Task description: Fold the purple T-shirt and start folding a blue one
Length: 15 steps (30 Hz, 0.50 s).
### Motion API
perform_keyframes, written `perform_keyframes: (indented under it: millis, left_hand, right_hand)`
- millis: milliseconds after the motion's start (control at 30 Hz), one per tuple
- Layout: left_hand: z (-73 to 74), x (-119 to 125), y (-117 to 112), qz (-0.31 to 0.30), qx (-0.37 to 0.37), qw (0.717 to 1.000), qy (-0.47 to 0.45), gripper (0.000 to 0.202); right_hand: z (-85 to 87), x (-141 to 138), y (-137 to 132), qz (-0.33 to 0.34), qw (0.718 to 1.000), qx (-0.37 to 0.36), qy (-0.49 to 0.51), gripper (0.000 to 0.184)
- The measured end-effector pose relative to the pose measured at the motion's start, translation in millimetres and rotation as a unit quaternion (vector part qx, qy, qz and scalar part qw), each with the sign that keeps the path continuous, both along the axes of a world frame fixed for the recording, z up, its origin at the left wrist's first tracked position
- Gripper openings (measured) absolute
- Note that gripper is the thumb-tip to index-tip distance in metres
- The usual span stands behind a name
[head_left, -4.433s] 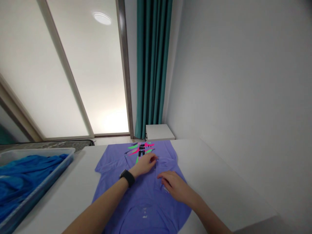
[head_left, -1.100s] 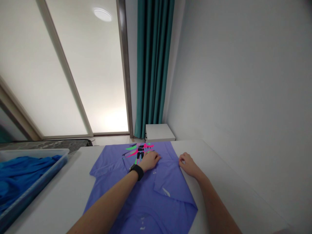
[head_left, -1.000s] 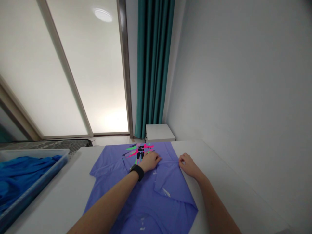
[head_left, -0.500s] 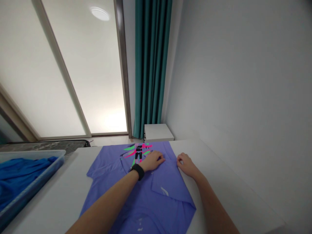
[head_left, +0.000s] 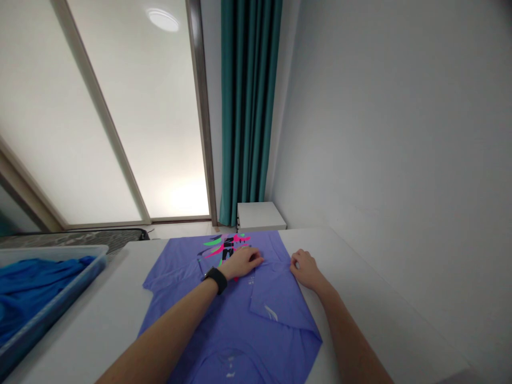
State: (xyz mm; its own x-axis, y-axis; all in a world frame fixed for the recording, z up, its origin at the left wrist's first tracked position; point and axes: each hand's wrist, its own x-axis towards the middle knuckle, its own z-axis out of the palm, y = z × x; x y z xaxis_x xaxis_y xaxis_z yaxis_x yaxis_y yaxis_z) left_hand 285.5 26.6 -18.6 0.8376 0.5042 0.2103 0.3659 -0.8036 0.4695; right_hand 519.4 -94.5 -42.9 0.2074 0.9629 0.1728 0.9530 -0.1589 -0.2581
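Observation:
A purple T-shirt (head_left: 224,314) lies spread on the white table, its collar toward me and a pink, green and black print at its far end. Its right side is folded inward, with a small white logo on the folded part. My left hand (head_left: 242,261), with a black watch on the wrist, rests on the shirt beside the print, its curled fingers pinching the folded cloth. At the shirt's right edge, my right hand (head_left: 306,268) pinches the fabric between thumb and fingers.
On the left of the white table (head_left: 92,320) stands a translucent plastic bin (head_left: 86,288) with blue clothing (head_left: 36,282) inside. Beyond the table are a small white cabinet (head_left: 261,216) and a green curtain (head_left: 250,106). A wall (head_left: 392,133) rises along the right.
My left hand has slid a little to the left across the shirt, and the folded cloth by its fingertips has shifted slightly. My right hand stays at the right edge.

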Motion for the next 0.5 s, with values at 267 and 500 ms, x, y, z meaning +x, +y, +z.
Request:
perform_keyframes:
  millis: [267,500]
  left_hand:
    - [2.9,1,-5,-0.003,-0.066,0.995,-0.068,0.021]
    - [-0.9,14,-5,0.089,-0.123,0.987,-0.051,0.023]
  right_hand:
    - [-3.0,1,2,-0.002,1.000,0.003,-0.002,0.012]
    - [1.2,-1,-1,-0.004,1.000,0.007,0.000,0.012]
